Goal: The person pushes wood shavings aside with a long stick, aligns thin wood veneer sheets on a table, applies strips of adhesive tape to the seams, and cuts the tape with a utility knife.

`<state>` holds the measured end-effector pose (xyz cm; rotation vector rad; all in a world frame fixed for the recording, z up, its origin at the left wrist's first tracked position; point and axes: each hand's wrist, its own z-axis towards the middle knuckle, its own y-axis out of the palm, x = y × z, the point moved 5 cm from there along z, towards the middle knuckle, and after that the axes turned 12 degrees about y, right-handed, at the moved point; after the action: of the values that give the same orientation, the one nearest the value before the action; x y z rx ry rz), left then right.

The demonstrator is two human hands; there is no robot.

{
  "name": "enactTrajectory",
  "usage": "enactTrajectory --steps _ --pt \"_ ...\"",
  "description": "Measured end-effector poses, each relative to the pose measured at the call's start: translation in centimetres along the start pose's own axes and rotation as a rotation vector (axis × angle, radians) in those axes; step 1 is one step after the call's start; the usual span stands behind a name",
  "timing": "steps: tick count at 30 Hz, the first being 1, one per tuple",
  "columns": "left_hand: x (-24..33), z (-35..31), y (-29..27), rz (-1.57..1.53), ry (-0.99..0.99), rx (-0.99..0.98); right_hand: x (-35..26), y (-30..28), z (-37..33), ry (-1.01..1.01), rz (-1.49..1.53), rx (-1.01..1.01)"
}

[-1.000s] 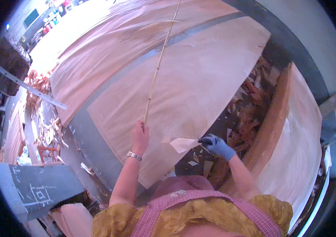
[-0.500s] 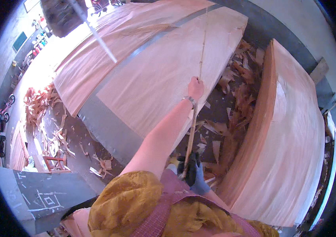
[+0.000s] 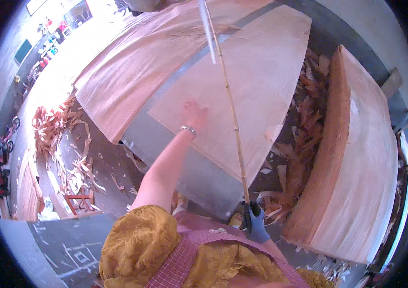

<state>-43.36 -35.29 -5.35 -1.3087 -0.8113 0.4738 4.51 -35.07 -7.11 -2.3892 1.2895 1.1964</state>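
Note:
A long thin bamboo pole (image 3: pixel 236 128) slants from my waist up across the table, its far part over the wood sheets. My right hand (image 3: pixel 255 222), in a blue and black glove, is closed round the pole's near end. My bare left hand (image 3: pixel 195 114), a band on its wrist, is off the pole and a little blurred; its fingers look spread, with nothing in them. Beneath it is a thin pale wood veneer sheet (image 3: pixel 266 72) on the grey table (image 3: pixel 204 180). Another veneer sheet (image 3: pixel 127 91) lies left of it, across a grey gap.
A thick stack of veneer (image 3: pixel 357 158) stands to the right. Torn veneer scraps (image 3: pixel 304 129) fill the floor between stack and table, with another scrap heap (image 3: pixel 50 127) at left. A small reddish wooden stool (image 3: pixel 80 201) and a grey panel (image 3: pixel 81 245) are at lower left.
My left hand has let go of the pole and moved left over the veneer. The pole's far end has swung left; my right hand still grips it, slightly farther right.

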Motion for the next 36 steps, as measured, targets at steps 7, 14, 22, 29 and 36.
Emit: enactTrajectory --steps 7,14,22,29,36 --pt "-10.7 1.8 -2.8 0.117 -0.246 -0.229 5.3 8.8 -1.2 0.014 0.066 0.185" --pt "-10.1 2.1 -5.0 -0.078 0.003 -0.231 5.3 10.0 -3.9 -0.332 -0.192 0.683" --pt "6.1 1.5 -16.1 -0.304 0.321 -0.065 12.6 5.4 -3.2 -0.219 -0.137 0.834" --pt "25.0 -0.8 -17.4 -0.322 0.741 0.141 8.8 5.4 -5.3 -0.341 -0.414 0.908" --pt "40.9 -6.1 -11.8 -0.225 0.965 -0.029 7.6 5.6 -5.1 -0.161 -0.594 0.816"
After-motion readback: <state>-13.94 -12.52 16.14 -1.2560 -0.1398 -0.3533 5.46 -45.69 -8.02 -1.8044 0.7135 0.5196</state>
